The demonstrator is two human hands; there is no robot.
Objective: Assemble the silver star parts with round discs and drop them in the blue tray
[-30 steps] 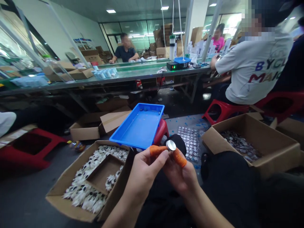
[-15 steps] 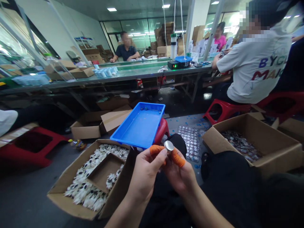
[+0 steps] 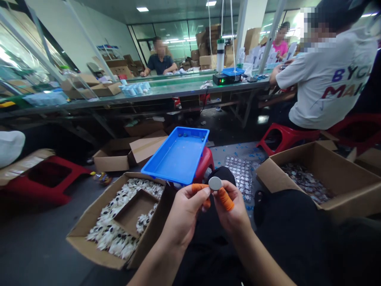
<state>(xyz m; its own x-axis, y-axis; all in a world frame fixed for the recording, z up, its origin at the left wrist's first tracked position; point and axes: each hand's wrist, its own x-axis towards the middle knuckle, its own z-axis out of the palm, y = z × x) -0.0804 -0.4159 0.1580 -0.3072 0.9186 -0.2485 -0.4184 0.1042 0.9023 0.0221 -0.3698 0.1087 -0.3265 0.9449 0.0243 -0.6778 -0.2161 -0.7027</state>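
Between my fingertips is a small round silvery disc point(image 3: 215, 183), its flat face turned up toward me. My left hand point(image 3: 188, 208) pinches its left edge with thumb and forefinger. On the other side my right hand point(image 3: 232, 208) grips it too, fingers closed. Orange finger covers wrap some fingers of both hands. Just beyond the hands, a blue tray point(image 3: 175, 159) rests on a red stool point(image 3: 205, 163), with a few small dark round pieces at its far end. To the left stands a cardboard box point(image 3: 98, 256) full of white pieces with dark round ends.
At right, an open carton point(image 3: 351, 194) holds many small flat pieces. A clear blister sheet point(image 3: 239, 174) lies on the floor. A long workbench point(image 3: 166, 90) crosses ahead. A person in a white shirt point(image 3: 330, 79) sits at right on a red stool; another person sits across the bench.
The disc has tilted so its face shows wider, and both hands have shifted slightly right in view. The whole scene has shifted slightly right as well.
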